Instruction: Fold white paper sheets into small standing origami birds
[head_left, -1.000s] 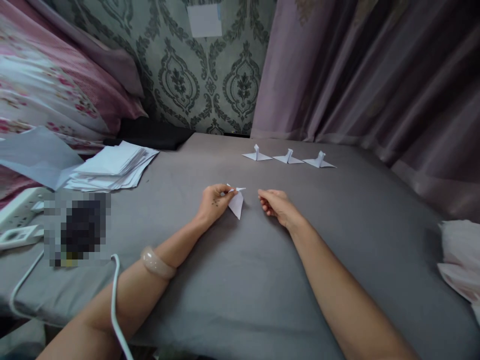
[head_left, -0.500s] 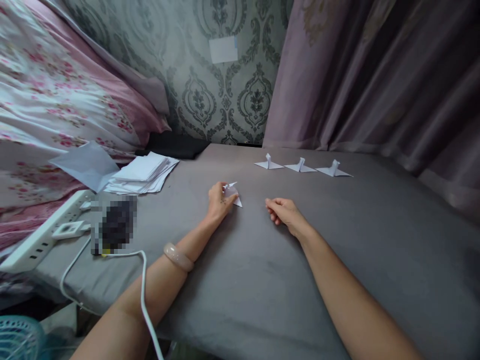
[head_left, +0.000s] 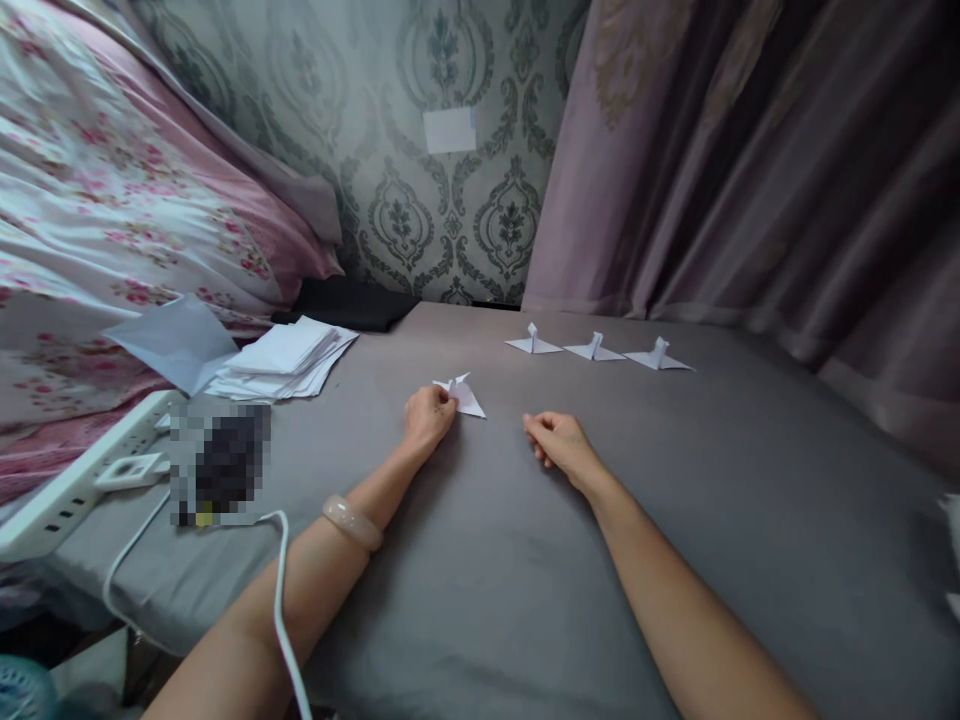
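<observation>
a white power strip [head_left: 66,505] and a paper stack [head_left: 281,358] lie on the grey cloth [head_left: 517,600]. the left hand [head_left: 429,415] pinches one origami bird [head_left: 470,402] at its near side, low over the cloth. the right hand [head_left: 559,438] is curled, thumb against fingers, nothing showing in it; beyond stand three origami birds [head_left: 595,350] in a row.

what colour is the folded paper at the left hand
White; the folded paper at the left hand shows best in the head view.
</observation>
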